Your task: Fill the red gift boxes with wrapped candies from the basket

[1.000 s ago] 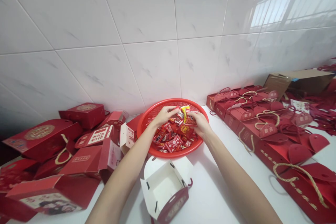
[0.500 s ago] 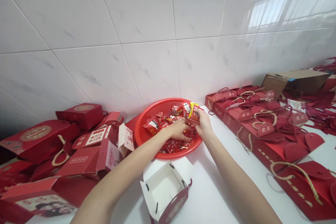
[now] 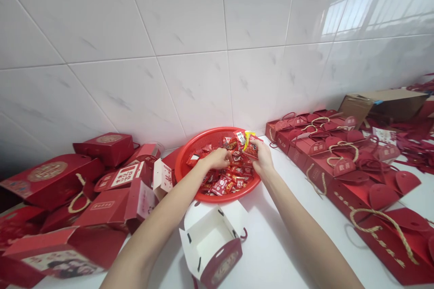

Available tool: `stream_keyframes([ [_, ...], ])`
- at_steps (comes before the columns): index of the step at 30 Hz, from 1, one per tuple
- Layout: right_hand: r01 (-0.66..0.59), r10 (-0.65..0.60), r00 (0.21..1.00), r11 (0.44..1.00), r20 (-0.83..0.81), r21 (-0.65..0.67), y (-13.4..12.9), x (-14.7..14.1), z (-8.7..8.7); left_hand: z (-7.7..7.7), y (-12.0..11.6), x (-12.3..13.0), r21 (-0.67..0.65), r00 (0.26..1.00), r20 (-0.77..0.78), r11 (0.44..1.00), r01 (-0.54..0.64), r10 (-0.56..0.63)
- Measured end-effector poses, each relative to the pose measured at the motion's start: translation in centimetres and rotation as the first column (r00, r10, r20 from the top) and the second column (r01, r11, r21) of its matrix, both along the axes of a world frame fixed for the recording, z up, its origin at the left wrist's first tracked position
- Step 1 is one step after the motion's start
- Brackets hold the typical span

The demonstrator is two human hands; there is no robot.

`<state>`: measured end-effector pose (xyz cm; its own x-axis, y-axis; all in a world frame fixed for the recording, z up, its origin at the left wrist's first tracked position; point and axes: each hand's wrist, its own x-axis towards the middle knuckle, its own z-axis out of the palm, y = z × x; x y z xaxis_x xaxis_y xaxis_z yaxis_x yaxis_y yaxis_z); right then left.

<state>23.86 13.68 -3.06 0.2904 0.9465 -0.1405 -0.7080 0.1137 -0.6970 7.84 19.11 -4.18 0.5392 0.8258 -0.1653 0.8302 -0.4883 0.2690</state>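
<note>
A red plastic basket (image 3: 183,172) with wrapped snacks (image 3: 221,186) stands against the wall. Over the snacks, near the basket's middle, my left hand (image 3: 219,159) has its fingers closed together; what they pinch, if anything, is too small to make out. At the basket's right rim my right hand (image 3: 262,156) grips several wrapped packets (image 3: 251,146), red ones and a yellow one. Just in front of the basket, between my forearms, sits an open box (image 3: 210,239), white inside and red outside, with its flaps spread.
Red gift boxes (image 3: 101,207) are heaped on the left. Rows of closed red boxes with rope handles (image 3: 342,167) line the right side. Behind them are a cardboard box (image 3: 356,108) and red ribbons. A tiled wall (image 3: 193,90) rises behind.
My left hand has moved left and a little up within the basket, and its spread fingers have closed. The open box has turned slightly. My right hand has hardly moved.
</note>
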Motion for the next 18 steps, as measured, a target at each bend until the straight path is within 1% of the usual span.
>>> stream_keyframes([
  [3,0.014,-0.014,1.000,1.000,-0.016,-0.017,0.0,0.0,-0.1,-0.2,-0.9,1.1,-0.110,0.989,0.042,0.983,0.144,-0.140],
  [6,0.010,-0.010,1.000,1.000,-0.017,-0.013,0.1,0.1,-0.3,-0.4,-1.5,1.6,-0.137,0.974,0.030,0.965,0.225,-0.223],
  [10,-0.002,0.002,1.000,1.000,0.018,0.011,0.2,0.2,-0.6,-0.6,-1.7,1.6,-0.161,0.971,-0.051,0.962,0.221,-0.232],
  [12,-0.005,0.004,1.000,1.000,0.023,0.007,0.3,0.2,-0.6,-0.8,-1.7,1.8,-0.156,0.968,-0.066,0.960,0.231,-0.243],
  [16,0.013,-0.013,1.000,1.000,0.012,0.001,0.2,0.1,-0.6,-1.2,-1.6,2.2,-0.140,0.967,-0.002,0.958,0.250,-0.253],
  [18,0.014,-0.014,1.000,1.000,0.008,0.012,0.2,0.1,-0.6,-1.3,-1.5,2.2,-0.139,0.971,0.019,0.961,0.237,-0.237],
])
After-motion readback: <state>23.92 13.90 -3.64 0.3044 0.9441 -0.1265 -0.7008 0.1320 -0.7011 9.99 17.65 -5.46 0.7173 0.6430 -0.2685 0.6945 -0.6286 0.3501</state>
